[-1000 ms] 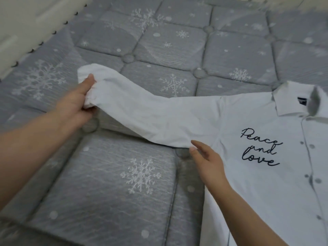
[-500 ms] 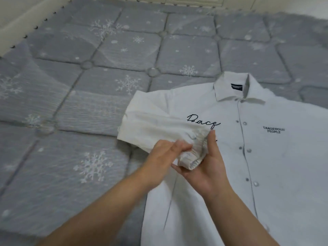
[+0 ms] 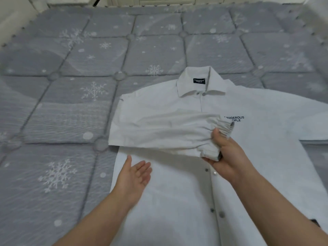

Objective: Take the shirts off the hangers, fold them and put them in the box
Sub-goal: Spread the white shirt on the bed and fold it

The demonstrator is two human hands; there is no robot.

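Note:
A white button-up shirt (image 3: pixel 177 192) lies face up on the mattress, collar toward the far side. Its left-side sleeve (image 3: pixel 159 134) is folded across the chest and hides the script print; part of the "DANGEROUS PEOPLE" print shows beside the cuff. My right hand (image 3: pixel 229 153) grips the elastic cuff (image 3: pixel 224 129) of that sleeve over the button line. My left hand (image 3: pixel 134 176) hovers open, palm turned up, just below the folded sleeve at the shirt's left edge. No hanger or box is in view.
The grey quilted mattress (image 3: pixel 71 112) with white snowflakes fills the view. The shirt's other sleeve (image 3: pixel 301 118) runs off the right edge. A pale wall or furniture (image 3: pixel 159 0) stands beyond the far edge.
The sleeve was carried from stretched out at the left across the chest. My left hand let go of the cuff and drew back open; my right hand holds the cuff farther right.

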